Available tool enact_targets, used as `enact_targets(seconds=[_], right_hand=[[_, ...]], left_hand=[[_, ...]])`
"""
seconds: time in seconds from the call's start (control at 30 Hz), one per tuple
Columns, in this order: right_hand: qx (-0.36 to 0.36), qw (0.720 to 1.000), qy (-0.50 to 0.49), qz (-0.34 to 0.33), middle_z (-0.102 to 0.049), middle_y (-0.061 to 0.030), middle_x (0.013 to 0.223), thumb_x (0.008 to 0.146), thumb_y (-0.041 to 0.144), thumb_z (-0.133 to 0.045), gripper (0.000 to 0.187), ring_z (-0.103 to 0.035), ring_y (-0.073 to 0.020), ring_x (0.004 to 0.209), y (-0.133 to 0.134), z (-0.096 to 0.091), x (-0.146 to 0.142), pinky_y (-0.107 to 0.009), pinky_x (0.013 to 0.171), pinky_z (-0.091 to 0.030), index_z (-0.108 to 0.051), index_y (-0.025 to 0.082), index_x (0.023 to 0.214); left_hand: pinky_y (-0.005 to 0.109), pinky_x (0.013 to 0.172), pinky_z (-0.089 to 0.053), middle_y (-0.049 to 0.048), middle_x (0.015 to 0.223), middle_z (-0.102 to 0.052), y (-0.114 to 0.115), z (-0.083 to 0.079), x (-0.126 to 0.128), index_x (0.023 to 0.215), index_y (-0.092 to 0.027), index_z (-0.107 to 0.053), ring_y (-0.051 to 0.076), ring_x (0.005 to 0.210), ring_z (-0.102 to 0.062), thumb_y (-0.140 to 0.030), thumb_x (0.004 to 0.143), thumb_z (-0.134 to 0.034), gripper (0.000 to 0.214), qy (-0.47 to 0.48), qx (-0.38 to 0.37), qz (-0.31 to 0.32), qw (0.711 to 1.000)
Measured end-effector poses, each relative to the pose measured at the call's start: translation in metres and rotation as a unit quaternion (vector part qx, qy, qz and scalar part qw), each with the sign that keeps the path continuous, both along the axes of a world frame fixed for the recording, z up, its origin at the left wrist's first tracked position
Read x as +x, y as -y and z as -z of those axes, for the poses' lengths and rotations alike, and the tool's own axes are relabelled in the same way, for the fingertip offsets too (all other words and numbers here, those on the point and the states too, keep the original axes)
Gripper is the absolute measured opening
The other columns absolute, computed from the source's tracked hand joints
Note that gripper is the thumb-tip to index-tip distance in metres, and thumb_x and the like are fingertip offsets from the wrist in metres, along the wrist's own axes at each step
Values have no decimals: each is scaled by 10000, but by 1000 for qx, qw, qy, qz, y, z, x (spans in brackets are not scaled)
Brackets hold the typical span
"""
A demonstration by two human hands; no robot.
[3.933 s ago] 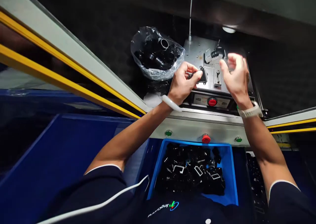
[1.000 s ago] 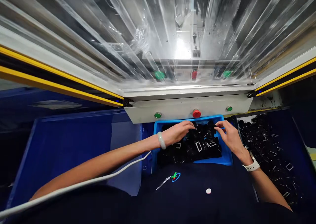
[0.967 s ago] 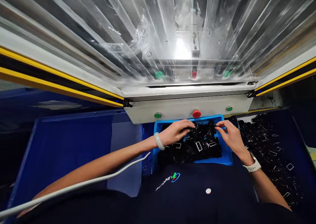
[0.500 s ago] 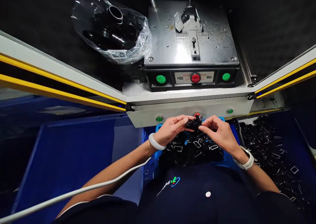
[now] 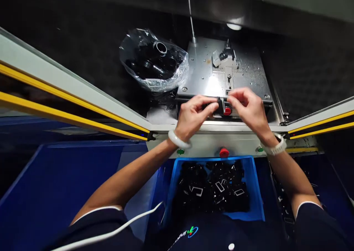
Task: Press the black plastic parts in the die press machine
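Note:
My left hand (image 5: 190,116) is closed around one end of a small black plastic part (image 5: 220,105). The fingers partly cover it, and a pale, thin edge shows on its right side. At that edge my right hand (image 5: 249,105) has thumb and forefinger pinched together; motion blurs the fingertips. Both hands are in front of the machine's button panel, over its red button (image 5: 228,111). Just beyond them, a metal clamping fixture (image 5: 229,61) on a steel plate (image 5: 199,68) carries another black part (image 5: 223,55).
A clear plastic bag (image 5: 177,76) of black parts stands left of the plate. Below the hands is a blue crate (image 5: 258,192) full of black pieces. Yellow-edged guards (image 5: 83,103) flank the opening. The front ledge bears a red button (image 5: 224,152) and green ones (image 5: 180,151).
Both hands have moved forward with the black part, from above the crate to the machine's button panel. The camera view has tilted up, and more of the crate shows.

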State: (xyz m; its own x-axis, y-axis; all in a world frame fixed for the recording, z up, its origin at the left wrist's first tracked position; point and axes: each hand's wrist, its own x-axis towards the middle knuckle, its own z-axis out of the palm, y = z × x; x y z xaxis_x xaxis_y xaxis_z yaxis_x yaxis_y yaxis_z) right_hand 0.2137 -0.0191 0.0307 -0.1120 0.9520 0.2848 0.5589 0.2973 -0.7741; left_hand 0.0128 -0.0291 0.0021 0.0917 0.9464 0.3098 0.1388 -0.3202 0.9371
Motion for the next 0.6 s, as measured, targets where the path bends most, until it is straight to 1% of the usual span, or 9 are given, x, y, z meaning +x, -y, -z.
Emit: enact_targets(seconds=[0.07, 0.17, 0.23, 0.27, 0.33, 0.43, 0.5, 0.53, 0.6], right_hand=[[77, 991, 82, 73, -649, -137, 1311, 1011, 423, -635, 349, -612, -255, 1234, -66, -16, -10, -481, 1110, -499, -632, 197, 1278], [58, 972, 153, 169, -541, -230, 1393, 972, 489, -696, 602, -461, -435, 1418, -151, -30, -27, -687, 1113, -397, -547, 68, 1375], [16, 968, 181, 170, -554, -231, 1351, 970, 456, -710, 598, -477, -471, 1402, -180, -37, -32, -711, 1090, -375, -550, 2, 1325], [11, 969, 194, 154, -576, -211, 1329, 977, 435, -704, 562, -514, -437, 1378, -183, -40, -32, -675, 1102, -384, -562, 1, 1306], [38, 971, 208, 112, -629, -159, 1277, 976, 425, -712, 519, -593, -320, 1290, -165, -46, -24, -558, 1121, -432, -597, 38, 1302], [110, 971, 208, 35, -686, -108, 1172, 927, 475, -766, 505, -654, -228, 1100, -93, -52, 6, -453, 1050, -526, -669, 123, 1276], [120, 966, 230, 1, -698, -100, 1166, 930, 535, -743, 504, -675, -249, 1057, -27, -51, 36, -452, 967, -575, -685, 191, 1294], [110, 961, 253, -5, -704, -105, 1188, 949, 559, -709, 509, -683, -268, 1063, 6, -50, 54, -461, 938, -588, -679, 219, 1327], [83, 940, 332, 19, -726, -117, 1201, 968, 626, -640, 541, -701, -313, 1055, 70, -45, 89, -491, 868, -601, -667, 267, 1372]], left_hand=[[243, 627, -596, 61, 1005, -756, -42, -12, 2, 1023, -128, -782, 116, 698, -699, -287, 912, -771, 194, 21, 25, -38, 999], [215, 614, -578, 48, 957, -745, -104, -23, 7, 1002, -86, -720, 69, 626, -661, -180, 918, -773, 137, 34, 3, -97, 995], [237, 646, -594, 60, 971, -737, -137, -28, 9, 991, -75, -679, 55, 612, -641, -158, 936, -761, 129, 36, -26, -128, 991], [266, 671, -611, 75, 987, -736, -151, -31, 10, 996, -72, -666, 65, 628, -647, -175, 954, -750, 140, 39, -37, -135, 989], [351, 753, -642, 114, 1028, -739, -175, -38, 13, 1020, -66, -659, 123, 730, -699, -225, 984, -733, 179, 45, -47, -131, 989], [431, 950, -608, 135, 1149, -736, -203, -50, 24, 1044, -55, -667, 230, 1070, -723, -185, 966, -749, 172, 28, -72, -127, 989], [421, 1012, -555, 129, 1234, -711, -219, -53, 37, 1049, -26, -666, 263, 1224, -671, -147, 969, -718, 155, 7, -103, -111, 988], [407, 1003, -542, 131, 1238, -704, -226, -53, 44, 1032, -2, -662, 267, 1230, -668, -157, 987, -675, 162, -7, -115, -94, 989], [395, 939, -552, 141, 1166, -714, -235, -49, 57, 955, 25, -657, 261, 1140, -705, -198, 1002, -633, 229, -27, -62, -57, 996]])
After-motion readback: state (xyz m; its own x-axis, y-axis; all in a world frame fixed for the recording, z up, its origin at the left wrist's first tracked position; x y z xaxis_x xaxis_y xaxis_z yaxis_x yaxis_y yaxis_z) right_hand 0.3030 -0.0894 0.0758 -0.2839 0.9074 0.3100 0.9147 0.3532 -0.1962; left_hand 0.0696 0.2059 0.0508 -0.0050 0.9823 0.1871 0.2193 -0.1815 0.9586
